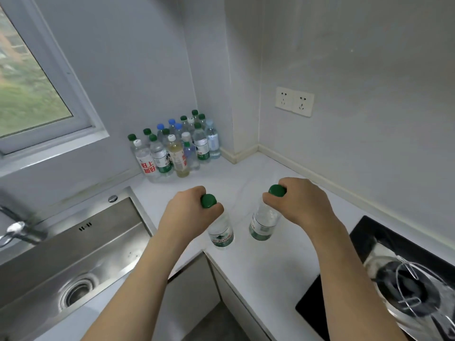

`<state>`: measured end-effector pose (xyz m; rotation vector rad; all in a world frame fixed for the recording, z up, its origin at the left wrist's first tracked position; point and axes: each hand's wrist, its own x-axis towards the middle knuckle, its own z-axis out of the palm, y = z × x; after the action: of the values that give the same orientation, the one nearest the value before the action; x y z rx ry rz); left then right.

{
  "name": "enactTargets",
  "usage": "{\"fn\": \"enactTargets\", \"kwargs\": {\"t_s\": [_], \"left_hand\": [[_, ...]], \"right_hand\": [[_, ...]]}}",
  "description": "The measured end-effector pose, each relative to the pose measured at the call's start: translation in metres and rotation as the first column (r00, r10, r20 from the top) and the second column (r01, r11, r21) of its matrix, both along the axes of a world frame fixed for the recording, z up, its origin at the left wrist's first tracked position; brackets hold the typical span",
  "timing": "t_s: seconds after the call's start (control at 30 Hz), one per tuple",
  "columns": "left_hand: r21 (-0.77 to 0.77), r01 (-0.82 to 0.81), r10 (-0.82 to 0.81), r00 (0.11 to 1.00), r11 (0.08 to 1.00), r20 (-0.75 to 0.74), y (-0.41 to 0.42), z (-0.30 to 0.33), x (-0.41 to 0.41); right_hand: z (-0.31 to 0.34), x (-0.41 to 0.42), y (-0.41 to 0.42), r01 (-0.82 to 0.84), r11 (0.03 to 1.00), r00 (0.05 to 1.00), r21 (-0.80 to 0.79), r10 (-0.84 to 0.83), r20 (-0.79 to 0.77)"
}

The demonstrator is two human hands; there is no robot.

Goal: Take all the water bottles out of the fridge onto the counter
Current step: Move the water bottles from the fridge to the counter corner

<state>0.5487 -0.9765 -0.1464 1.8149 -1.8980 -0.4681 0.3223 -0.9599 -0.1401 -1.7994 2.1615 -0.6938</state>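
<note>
The left hand (pixel 190 210) grips the neck of one green-capped bottle (pixel 221 232) near the counter (pixel 266 267) front edge; the right hand (pixel 298 203) grips another bottle (pixel 264 221) just beside it. A cluster of bottles (pixel 174 146) fills the counter's back corner. The sink (pixel 73 262) lies left, the stove (pixel 398 274) right.

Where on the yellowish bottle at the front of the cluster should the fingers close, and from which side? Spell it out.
Grip the yellowish bottle at its neck, just under the white cap, coming down from above and from the open counter side. It stands upright in the front row with other bottles tight beside and behind it, so its body is likely crowded while its top stands free.
</note>
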Motion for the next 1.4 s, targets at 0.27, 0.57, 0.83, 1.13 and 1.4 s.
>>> {"fn": "enactTargets", "kwargs": {"t_s": [0.27, 0.57, 0.83, 1.13, 1.4], "left_hand": [[0.013, -0.070, 0.070, 0.998, 0.997, 0.004, -0.073, -0.006, 0.038], [0.064, -0.086, 0.083, 0.995, 0.994, 0.056, -0.166, -0.015, 0.113], [0.060, -0.136, 0.135, 0.991, 0.989, 0.024, -0.253, -0.025, 0.193], [0.151, -0.077, 0.062, 0.993, 0.986, 0.101, -0.324, -0.057, 0.245], [0.200, 0.029, -0.061, 0.986, 0.979, 0.157, -0.361, -0.079, 0.258]], "right_hand": [[-0.006, 0.035, -0.083, -0.082, 0.996, 0.995, 0.035, 0.084, -0.045], [-0.019, 0.111, -0.193, -0.206, 0.966, 0.979, 0.159, 0.205, 0.026], [-0.021, 0.203, -0.298, -0.323, 0.924, 0.930, 0.206, 0.350, -0.115], [-0.041, 0.271, -0.389, -0.444, 0.842, 0.868, 0.307, 0.489, -0.084], [-0.063, 0.302, -0.434, -0.475, 0.792, 0.809, 0.383, 0.564, -0.164]]}}
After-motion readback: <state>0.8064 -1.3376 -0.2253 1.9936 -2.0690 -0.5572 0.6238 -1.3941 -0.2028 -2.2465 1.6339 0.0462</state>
